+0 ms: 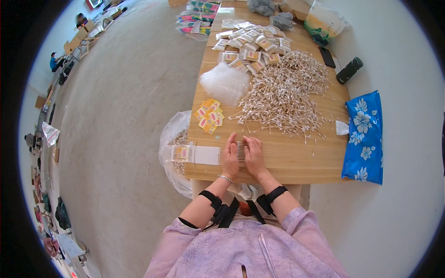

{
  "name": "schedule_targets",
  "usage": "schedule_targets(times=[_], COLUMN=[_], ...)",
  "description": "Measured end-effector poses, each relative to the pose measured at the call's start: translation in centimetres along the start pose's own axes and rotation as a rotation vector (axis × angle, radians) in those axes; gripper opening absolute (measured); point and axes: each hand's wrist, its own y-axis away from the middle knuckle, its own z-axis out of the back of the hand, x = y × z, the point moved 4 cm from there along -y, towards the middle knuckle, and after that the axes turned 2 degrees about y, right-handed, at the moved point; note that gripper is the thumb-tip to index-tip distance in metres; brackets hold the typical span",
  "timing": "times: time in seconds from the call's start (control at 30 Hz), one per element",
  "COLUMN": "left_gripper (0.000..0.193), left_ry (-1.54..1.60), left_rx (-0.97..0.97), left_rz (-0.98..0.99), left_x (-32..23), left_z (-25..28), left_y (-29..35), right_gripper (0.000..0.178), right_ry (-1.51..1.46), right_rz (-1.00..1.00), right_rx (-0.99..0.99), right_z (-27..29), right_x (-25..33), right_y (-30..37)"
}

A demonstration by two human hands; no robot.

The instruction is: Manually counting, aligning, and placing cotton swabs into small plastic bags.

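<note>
Near the front edge of the table, a row of cotton swabs [241, 151] lies crosswise between my two hands. My left hand [230, 158] is closed against the swabs' left ends, its fingers fairly straight. From the other side my right hand [254, 157] closes on their right ends, palm facing the left one. Parts of the swabs are hidden by the hands. Left of my left hand sits a white card strip [207, 155], beside a clear packet of swabs [180, 153] with a yellow label, which reaches past the table's left edge.
A large heap of loose swabs [289, 92] covers the table's middle, with filled packets [252, 44] behind. Clear bags [225, 83] and yellow cards [210, 116] lie left. A blue flowered pack [364, 139], dark bottle [349, 70] and phone [327, 57] line the right.
</note>
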Motion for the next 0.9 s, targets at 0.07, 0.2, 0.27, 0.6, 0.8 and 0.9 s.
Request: schedule_targets(times=[0.07, 0.2, 0.27, 0.6, 0.8, 0.9], left_gripper=[0.051, 0.050, 0.050, 0.052, 0.055, 0.051], left_ry=[0.011, 0.070, 0.059, 0.110, 0.011, 0.098], left_rx=[-0.016, -0.017, 0.001, -0.007, 0.079, 0.023], left_rz=[-0.026, -0.035, -0.024, -0.029, -0.025, -0.018], left_x=[0.1, 0.3, 0.1, 0.9, 0.3, 1.0], left_z=[0.1, 0.2, 0.0, 0.2, -0.9, -0.1], left_y=[-0.1, -0.2, -0.3, -0.3, -0.4, -0.4], right_gripper=[0.032, 0.031, 0.029, 0.061, 0.086, 0.093], right_ry=[-0.041, -0.179, -0.228, 0.331, 0.642, 0.662], right_rz=[-0.016, -0.079, -0.097, 0.063, 0.130, 0.129], right_rx=[0.005, 0.003, -0.024, 0.215, 0.358, 0.381], right_z=[0.0, 0.0, 0.2, 2.2, 1.0, 0.7], right_x=[0.3, 0.1, -0.1, -0.8, -0.2, 0.8], right_y=[-0.2, -0.1, -0.1, 1.9, 3.0, 3.0])
